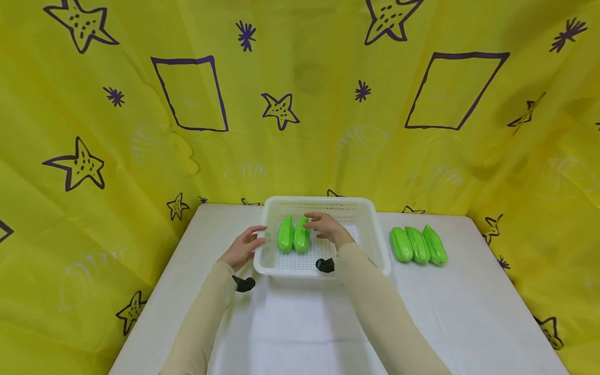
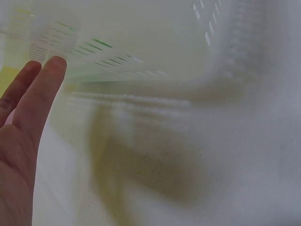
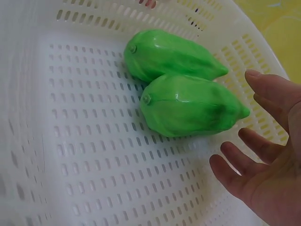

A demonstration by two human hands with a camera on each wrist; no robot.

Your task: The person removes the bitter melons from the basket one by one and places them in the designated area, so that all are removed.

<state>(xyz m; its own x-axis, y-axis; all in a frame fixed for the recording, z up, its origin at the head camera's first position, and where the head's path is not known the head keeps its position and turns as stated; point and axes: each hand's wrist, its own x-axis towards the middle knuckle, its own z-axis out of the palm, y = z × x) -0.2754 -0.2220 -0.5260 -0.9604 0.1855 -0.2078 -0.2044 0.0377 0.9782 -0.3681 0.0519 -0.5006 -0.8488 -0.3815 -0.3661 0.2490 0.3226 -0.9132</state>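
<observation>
Two green ridged papayas [image 1: 285, 235] [image 3: 188, 106] lie side by side in the left part of a white perforated plastic basket [image 1: 319, 272]. Over the basket, my right hand [image 1: 325, 227] has its fingers spread and loosely bent near the pointed end of the nearer papaya. A gap shows between fingertips and fruit in the right wrist view, and nothing is held. Against the basket's left rim rests my left hand [image 1: 242, 248]. Its fingers look nearly straight beside the basket wall [image 2: 141, 42] in the left wrist view.
Three more green papayas [image 1: 419, 245] lie in a row on the white tabletop [image 1: 290, 323], right of the basket. Yellow curtains [image 1: 304, 156] with starfish drawings enclose the back and sides. A dark wrist-camera piece [image 1: 325, 265] hangs beneath the right wrist.
</observation>
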